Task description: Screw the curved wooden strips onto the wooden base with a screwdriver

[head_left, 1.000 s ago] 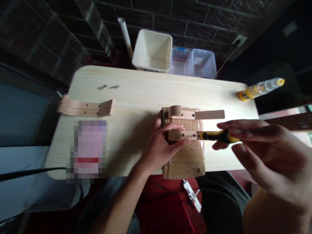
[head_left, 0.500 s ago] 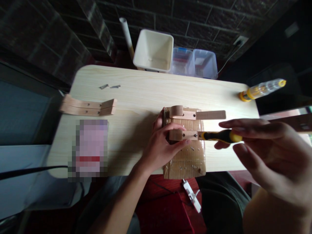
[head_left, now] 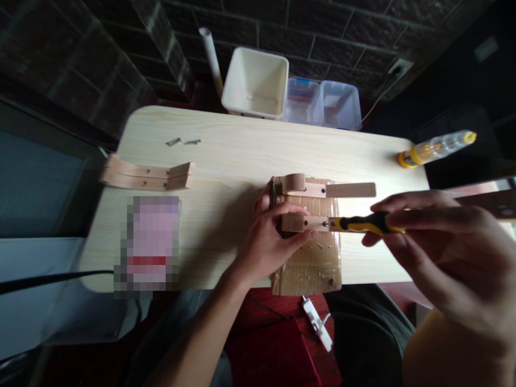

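At the left of the frame, a pair of curved wooden pieces point(head_left: 149, 176) lies side by side on the desk point(head_left: 234, 145), with a few small screws point(head_left: 174, 142) just above them. In the centre, the left hand point(head_left: 264, 239) pinches the lower wooden hook point(head_left: 316, 223) between thumb and fingers on a taped cardboard block point(head_left: 310, 266), the upper wooden hook point(head_left: 349, 190) resting just above it. Right of centre, the right hand point(head_left: 447, 242) pinches the yellow-and-black screwdriver point(head_left: 365, 223), which points left along the lower wooden hook, while a clear, yellow-ended case point(head_left: 437, 149) stands at the upper right.
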The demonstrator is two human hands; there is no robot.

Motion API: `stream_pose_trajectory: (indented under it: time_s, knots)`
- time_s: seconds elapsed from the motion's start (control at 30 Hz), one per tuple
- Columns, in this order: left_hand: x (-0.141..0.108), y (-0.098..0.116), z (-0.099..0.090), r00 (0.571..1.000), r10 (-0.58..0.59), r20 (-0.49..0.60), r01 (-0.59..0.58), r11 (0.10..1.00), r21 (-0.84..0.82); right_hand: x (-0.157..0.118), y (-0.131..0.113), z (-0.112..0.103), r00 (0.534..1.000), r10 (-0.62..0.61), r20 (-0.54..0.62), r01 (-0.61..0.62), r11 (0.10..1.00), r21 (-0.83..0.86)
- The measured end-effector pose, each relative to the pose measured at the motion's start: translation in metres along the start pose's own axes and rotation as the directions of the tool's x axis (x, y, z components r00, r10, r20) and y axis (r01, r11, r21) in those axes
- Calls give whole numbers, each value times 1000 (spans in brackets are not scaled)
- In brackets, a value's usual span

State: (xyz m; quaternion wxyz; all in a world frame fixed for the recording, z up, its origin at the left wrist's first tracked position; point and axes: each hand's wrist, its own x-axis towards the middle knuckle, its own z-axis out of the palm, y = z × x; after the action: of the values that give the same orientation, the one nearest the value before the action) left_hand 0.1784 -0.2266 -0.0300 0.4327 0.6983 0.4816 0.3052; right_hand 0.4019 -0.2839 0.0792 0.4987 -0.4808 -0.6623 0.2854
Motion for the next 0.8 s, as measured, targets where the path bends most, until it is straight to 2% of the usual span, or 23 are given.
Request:
stream_pose_trajectory:
  time_s: [0.1,0.3,0.6,0.8]
  knots:
    - [1,0,0,1000,-2,-1,2,1000,0,-1,1,0,999,-6,34,4,999,46]
    - [1,-1,0,1000,11,-5,-11,1000,7,-4,6,0,999,34,-23,-33,998,56]
    - [0,0,0,1000,-20,15,20,1000,19,-5,-5,0,995,97,39,-100,990,99]
    - [1,0,0,1000,-11,5,11,1000,7,-4,-2,4,998,58,12,-59,991,117]
